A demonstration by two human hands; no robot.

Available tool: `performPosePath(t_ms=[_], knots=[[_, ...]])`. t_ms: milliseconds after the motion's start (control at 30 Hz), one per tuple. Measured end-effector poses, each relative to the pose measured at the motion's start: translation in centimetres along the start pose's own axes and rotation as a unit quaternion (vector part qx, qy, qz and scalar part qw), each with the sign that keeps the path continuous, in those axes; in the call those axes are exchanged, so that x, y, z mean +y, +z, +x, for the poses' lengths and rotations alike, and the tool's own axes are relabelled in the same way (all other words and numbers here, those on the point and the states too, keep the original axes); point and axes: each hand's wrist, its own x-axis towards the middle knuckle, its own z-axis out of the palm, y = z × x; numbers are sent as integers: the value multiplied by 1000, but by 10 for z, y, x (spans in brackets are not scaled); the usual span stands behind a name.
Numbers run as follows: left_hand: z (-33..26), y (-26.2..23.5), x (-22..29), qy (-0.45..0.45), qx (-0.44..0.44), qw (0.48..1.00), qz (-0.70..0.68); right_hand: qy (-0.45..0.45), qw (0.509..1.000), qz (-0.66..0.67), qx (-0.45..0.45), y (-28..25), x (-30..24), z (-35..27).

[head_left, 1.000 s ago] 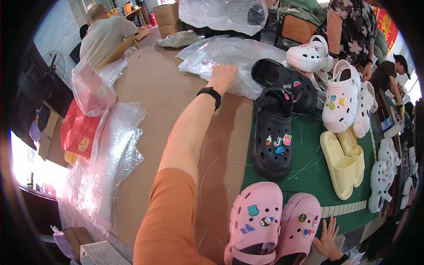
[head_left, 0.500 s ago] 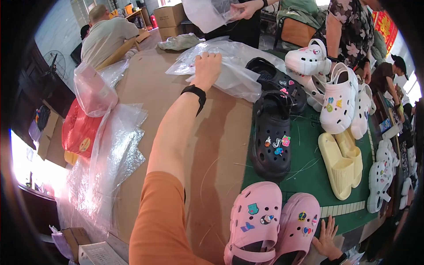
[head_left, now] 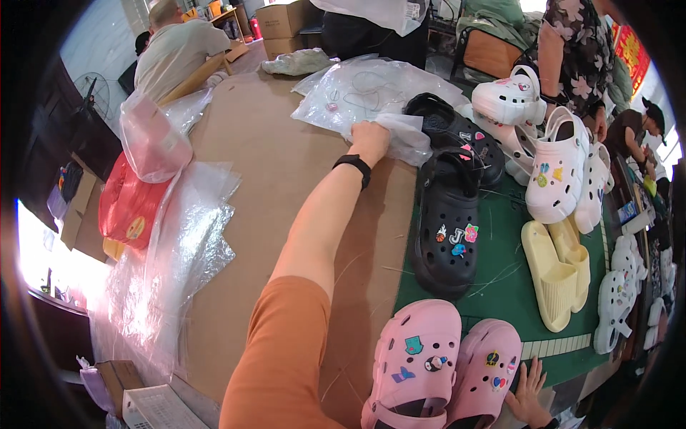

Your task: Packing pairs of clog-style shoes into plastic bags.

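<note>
Head view from above the brown work table [head_left: 286, 179]: I am reaching my left hand [head_left: 371, 137] far across it and closing my fingers on a bunched clear plastic bag [head_left: 400, 132], which is lying at the near edge of a loose pile of clear plastic bags [head_left: 357, 89]. My left wrist is wearing a black band [head_left: 353, 166]. The gripped bag is resting just left of the pair of black clogs [head_left: 450, 214], touching the farther one; the nearer black clog is carrying small coloured charms on its toe. My right hand [head_left: 529, 397] is sitting at the picture's lower edge, fingers spread open and holding nothing, just right of the pink clogs [head_left: 443, 365], which are lying nearer to me than the black clogs. Right of the black clogs, on the green cutting mat [head_left: 500, 286], white clogs [head_left: 557, 164] and pale yellow slides [head_left: 554, 268] are lying close together. Well left of the black clogs, crumpled clear plastic sheeting [head_left: 179, 243] and a red bag [head_left: 128, 207] are spilling over the table's edge. Beyond the pile, other people are standing and sitting around the table.
</note>
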Motion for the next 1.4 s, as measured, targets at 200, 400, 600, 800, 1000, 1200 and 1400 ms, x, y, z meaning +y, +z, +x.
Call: performPosePath(t_ms=[200, 400, 600, 800, 1000, 1200, 1400], knots=[[-1, -23, -23, 9, 152, 988, -32, -11, 1000, 5, 9, 2, 1, 1], [7, -91, -63, -10, 373, 928, -22, -3, 1000, 11, 19, -2, -1, 0], [-27, -143, -102, -31, 394, 910, -127, 7, 1000, 19, 16, -10, -15, -2], [-107, -132, -117, 57, 352, 934, -19, -16, 997, 41, 59, 6, -3, -5], [-241, -106, -85, 140, 69, 986, 60, -10, 998, 24, 56, 11, 2, 0], [-311, -110, -15, 249, -4, 965, -86, 15, 993, -51, 108, 19, 13, 9], [-355, -97, 44, 205, 85, 965, -139, -5, 989, -50, 141, 27, 15, 15]])
